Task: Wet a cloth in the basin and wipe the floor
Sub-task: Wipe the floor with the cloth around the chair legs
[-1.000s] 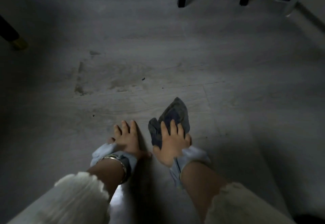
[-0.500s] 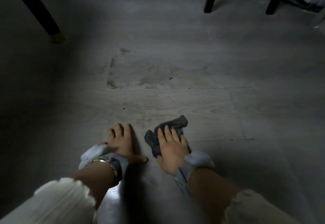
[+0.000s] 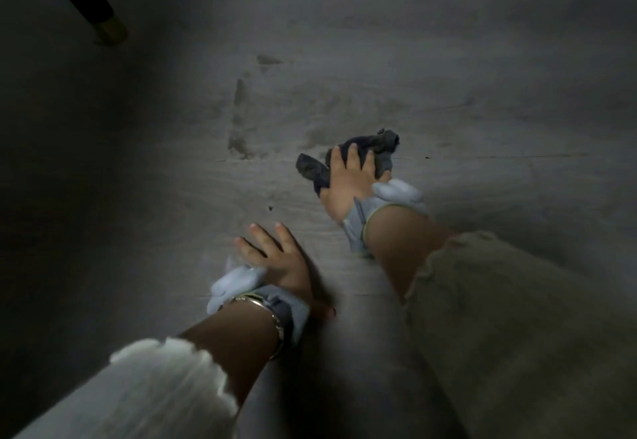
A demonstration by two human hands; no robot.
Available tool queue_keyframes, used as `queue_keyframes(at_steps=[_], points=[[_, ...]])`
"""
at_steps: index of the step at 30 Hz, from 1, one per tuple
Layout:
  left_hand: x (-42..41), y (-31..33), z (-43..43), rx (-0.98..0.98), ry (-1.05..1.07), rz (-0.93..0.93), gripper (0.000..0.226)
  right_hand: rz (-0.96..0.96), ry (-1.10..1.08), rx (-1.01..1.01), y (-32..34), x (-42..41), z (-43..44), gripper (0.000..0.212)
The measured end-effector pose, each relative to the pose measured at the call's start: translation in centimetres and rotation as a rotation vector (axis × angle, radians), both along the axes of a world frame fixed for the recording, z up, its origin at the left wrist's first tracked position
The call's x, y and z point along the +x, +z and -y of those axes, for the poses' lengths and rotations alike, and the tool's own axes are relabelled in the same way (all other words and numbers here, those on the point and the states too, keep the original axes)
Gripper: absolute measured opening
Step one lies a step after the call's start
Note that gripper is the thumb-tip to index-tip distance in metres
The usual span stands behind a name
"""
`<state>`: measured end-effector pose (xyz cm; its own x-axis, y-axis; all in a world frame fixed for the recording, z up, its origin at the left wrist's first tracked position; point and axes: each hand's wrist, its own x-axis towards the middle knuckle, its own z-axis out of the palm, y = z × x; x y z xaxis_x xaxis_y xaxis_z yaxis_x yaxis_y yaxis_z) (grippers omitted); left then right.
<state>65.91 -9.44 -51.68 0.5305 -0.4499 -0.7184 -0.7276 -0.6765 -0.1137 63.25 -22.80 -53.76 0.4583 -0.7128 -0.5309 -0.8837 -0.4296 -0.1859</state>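
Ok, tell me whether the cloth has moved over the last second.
Yes. The cloth, under the right hand, has slid forward. It lay short of the floor seam before and now straddles it, to the right of the dark stain.

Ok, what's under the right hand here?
A bunched dark cloth on the grey floor, sticking out past the right hand on two sides. The cloth beneath the palm and the floor below it are covered.
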Motion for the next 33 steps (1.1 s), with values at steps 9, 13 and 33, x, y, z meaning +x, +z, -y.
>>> queue_keyframes(at_steps=[9, 13, 33], points=[[0.1, -0.4, -2.0, -0.180, 0.022, -0.048, 0.139, -0.061, 0.065, -0.018, 1.1, -4.2, -5.4, 0.079], [2.1, -0.9, -5.1, -0.273, -0.029, -0.090, 0.137, -0.096, 0.103, 0.014, 0.5, -6.2, -9.6, 0.096], [9.5, -1.1, -3.2, -0.080, 0.004, -0.004, 0.147, 0.026, 0.052, -0.083, -1.4, 3.1, -8.7, 0.067]])
